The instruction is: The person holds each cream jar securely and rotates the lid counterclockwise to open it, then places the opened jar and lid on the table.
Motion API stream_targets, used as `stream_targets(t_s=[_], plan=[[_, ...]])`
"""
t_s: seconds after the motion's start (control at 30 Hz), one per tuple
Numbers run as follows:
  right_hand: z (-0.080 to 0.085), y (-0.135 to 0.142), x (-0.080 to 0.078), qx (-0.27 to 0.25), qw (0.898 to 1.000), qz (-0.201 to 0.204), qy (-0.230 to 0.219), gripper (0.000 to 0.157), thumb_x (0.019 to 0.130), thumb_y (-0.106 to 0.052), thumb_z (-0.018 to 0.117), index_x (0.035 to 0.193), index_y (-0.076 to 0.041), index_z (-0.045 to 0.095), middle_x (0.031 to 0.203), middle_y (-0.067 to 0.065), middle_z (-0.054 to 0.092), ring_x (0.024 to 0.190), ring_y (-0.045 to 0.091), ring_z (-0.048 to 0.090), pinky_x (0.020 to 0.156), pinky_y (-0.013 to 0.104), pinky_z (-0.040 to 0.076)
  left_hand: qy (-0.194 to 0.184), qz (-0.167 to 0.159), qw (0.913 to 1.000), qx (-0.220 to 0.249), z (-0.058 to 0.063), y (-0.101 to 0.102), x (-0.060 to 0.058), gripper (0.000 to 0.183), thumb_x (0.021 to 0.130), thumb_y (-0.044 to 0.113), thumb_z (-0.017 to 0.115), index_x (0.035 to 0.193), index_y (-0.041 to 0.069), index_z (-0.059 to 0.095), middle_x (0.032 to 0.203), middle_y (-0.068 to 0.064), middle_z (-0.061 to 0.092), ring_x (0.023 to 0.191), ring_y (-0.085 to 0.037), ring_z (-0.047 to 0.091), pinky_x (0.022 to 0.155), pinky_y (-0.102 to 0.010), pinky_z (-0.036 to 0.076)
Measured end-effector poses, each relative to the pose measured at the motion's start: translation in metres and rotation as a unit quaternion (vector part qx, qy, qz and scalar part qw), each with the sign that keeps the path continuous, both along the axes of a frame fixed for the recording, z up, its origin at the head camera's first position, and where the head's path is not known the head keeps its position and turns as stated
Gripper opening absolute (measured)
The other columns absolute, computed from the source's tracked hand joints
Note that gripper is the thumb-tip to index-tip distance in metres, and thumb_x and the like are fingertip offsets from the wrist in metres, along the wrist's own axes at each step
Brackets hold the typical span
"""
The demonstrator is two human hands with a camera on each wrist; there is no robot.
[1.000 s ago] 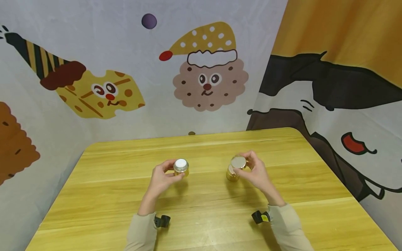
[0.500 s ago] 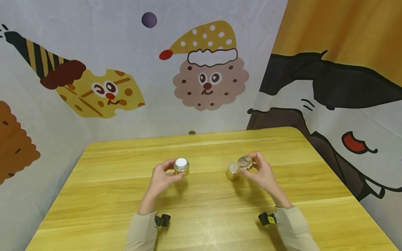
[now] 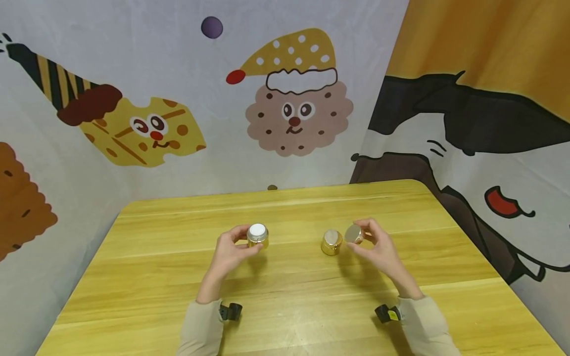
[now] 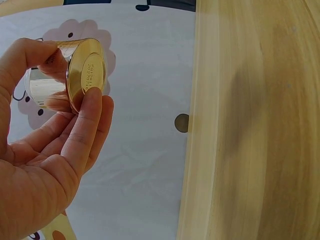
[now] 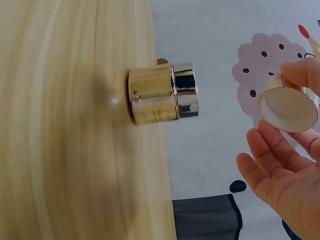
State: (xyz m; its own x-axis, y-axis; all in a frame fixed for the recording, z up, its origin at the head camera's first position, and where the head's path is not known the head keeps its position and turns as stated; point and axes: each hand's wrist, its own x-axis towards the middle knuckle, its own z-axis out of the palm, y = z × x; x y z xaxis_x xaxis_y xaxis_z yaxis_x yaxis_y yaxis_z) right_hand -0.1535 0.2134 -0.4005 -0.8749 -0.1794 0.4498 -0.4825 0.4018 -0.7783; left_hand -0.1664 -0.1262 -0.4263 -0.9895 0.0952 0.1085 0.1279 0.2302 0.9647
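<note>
My left hand (image 3: 231,252) holds a small gold jar (image 3: 258,237) just above the table, its white round top facing up. In the left wrist view, thumb and fingers grip the jar (image 4: 70,75) and its gold base bears printed characters. My right hand (image 3: 374,247) pinches a shiny round lid (image 3: 354,234), tilted on its side. Seen from the right wrist, the lid (image 5: 287,109) shows its pale hollow inside. A second gold jar (image 3: 331,243) stands upright on the table, left of the right hand and apart from the lid.
Both hands are over a yellow wood-grain table (image 3: 285,306) with rounded far corners. Behind its far edge hangs a pale cloth (image 3: 178,59) printed with cartoon figures. Black wrist cameras (image 3: 230,312) sit by both sleeves.
My right hand has moved to the right with the lid, away from the standing jar, and the lid has tipped on its side. The left hand and its jar have hardly moved.
</note>
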Motion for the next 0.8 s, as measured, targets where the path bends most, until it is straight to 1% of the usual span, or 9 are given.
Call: stream_targets(t_s=[0.07, 0.2, 0.3, 0.4, 0.5, 0.6, 0.7, 0.8], plan=[[-0.003, 0.003, -0.001, 0.001, 1.000, 0.003, 0.006, 0.046, 0.065, 0.019, 0.071, 0.107, 0.018, 0.051, 0.094, 0.026, 0.058, 0.089, 0.008, 0.055, 0.083, 0.013, 0.048, -0.001, 0.001, 1.0000, -0.001, 0.000, 0.000, 0.000, 0.047, 0.075, 0.000, 0.074, 0.118, -0.007, 0.058, 0.112, -0.019, 0.060, 0.103, -0.030, 0.056, 0.081, -0.030, 0.055], [-0.018, 0.013, -0.006, 0.000, 1.000, 0.007, 0.017, 0.049, 0.065, 0.018, 0.073, 0.109, 0.015, 0.053, 0.099, 0.025, 0.059, 0.092, 0.007, 0.056, 0.084, 0.013, 0.047, -0.004, 0.003, 1.0000, -0.003, -0.001, 0.000, -0.001, 0.047, 0.073, -0.002, 0.074, 0.117, -0.007, 0.059, 0.111, -0.019, 0.060, 0.103, -0.030, 0.056, 0.080, -0.030, 0.055], [-0.029, 0.020, -0.010, 0.000, 1.000, 0.008, 0.021, 0.051, 0.065, 0.016, 0.075, 0.111, 0.012, 0.055, 0.101, 0.022, 0.061, 0.092, 0.006, 0.056, 0.085, 0.014, 0.048, -0.006, 0.004, 1.0000, -0.003, 0.000, 0.001, 0.000, 0.048, 0.072, -0.003, 0.074, 0.118, -0.007, 0.059, 0.111, -0.018, 0.061, 0.102, -0.030, 0.056, 0.080, -0.030, 0.055], [-0.032, 0.024, -0.010, 0.007, 1.000, 0.004, 0.024, 0.051, 0.066, 0.014, 0.076, 0.112, 0.010, 0.056, 0.101, 0.019, 0.061, 0.090, 0.004, 0.056, 0.085, 0.014, 0.048, -0.005, 0.004, 1.0000, -0.004, 0.000, 0.001, -0.001, 0.048, 0.072, -0.003, 0.074, 0.118, -0.007, 0.059, 0.110, -0.018, 0.061, 0.102, -0.030, 0.056, 0.080, -0.029, 0.055], [-0.031, 0.024, -0.008, 0.027, 0.999, -0.009, 0.028, 0.050, 0.065, 0.014, 0.076, 0.111, 0.010, 0.058, 0.100, 0.017, 0.061, 0.088, 0.003, 0.055, 0.083, 0.014, 0.049, -0.003, 0.006, 1.0000, -0.004, 0.000, 0.001, -0.001, 0.048, 0.072, -0.003, 0.074, 0.117, -0.007, 0.058, 0.110, -0.019, 0.061, 0.102, -0.031, 0.056, 0.079, -0.029, 0.055], [-0.021, 0.021, -0.002, 0.048, 0.998, -0.023, 0.026, 0.048, 0.065, 0.014, 0.076, 0.110, 0.009, 0.059, 0.096, 0.016, 0.061, 0.085, 0.005, 0.054, 0.082, 0.012, 0.048, -0.002, 0.007, 1.0000, -0.002, 0.000, 0.001, -0.001, 0.048, 0.072, -0.004, 0.074, 0.117, -0.008, 0.058, 0.111, -0.019, 0.061, 0.102, -0.031, 0.056, 0.079, -0.029, 0.055], [-0.010, 0.017, 0.005, 0.070, 0.997, -0.034, 0.025, 0.047, 0.065, 0.014, 0.076, 0.108, 0.010, 0.059, 0.093, 0.016, 0.060, 0.084, 0.009, 0.055, 0.080, 0.015, 0.049, -0.002, 0.005, 1.0000, -0.002, 0.000, 0.001, -0.001, 0.049, 0.072, -0.004, 0.075, 0.118, -0.008, 0.058, 0.111, -0.019, 0.061, 0.102, -0.031, 0.056, 0.079, -0.029, 0.055], [-0.006, 0.017, 0.008, 0.088, 0.995, -0.047, 0.025, 0.047, 0.065, 0.013, 0.076, 0.109, 0.012, 0.058, 0.092, 0.017, 0.061, 0.083, 0.011, 0.055, 0.078, 0.032, 0.055, -0.002, 0.003, 1.0000, -0.001, 0.000, 0.001, -0.001, 0.049, 0.072, -0.004, 0.075, 0.118, -0.008, 0.058, 0.111, -0.019, 0.061, 0.102, -0.031, 0.056, 0.079, -0.028, 0.055]])
